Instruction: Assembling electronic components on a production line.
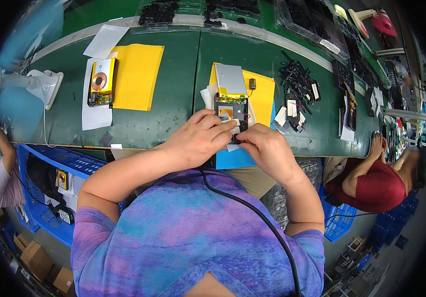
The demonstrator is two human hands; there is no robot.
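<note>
A black device casing (243, 106) lies open in front of me, with a green circuit strip at its far end. Beyond it a flat silver battery pack (232, 79) rests on a yellow folder (264, 99). My left hand (198, 139) grips the near left part of the casing, its fingers reaching across the inside. Thumb and fingertips of my right hand (271, 151) are pinched together at the casing's near right corner; whatever they hold is hidden. A small black part on a thin wire (252, 84) lies right of the battery pack.
Right of the folder is a pile of small black parts (297, 79) with white labels. On the left, a yellow device with a copper coil (99, 81) lies on paper and a yellow folder (136, 74). Blue crates (49, 153) stand below the table edge. A co-worker (376, 183) sits at right.
</note>
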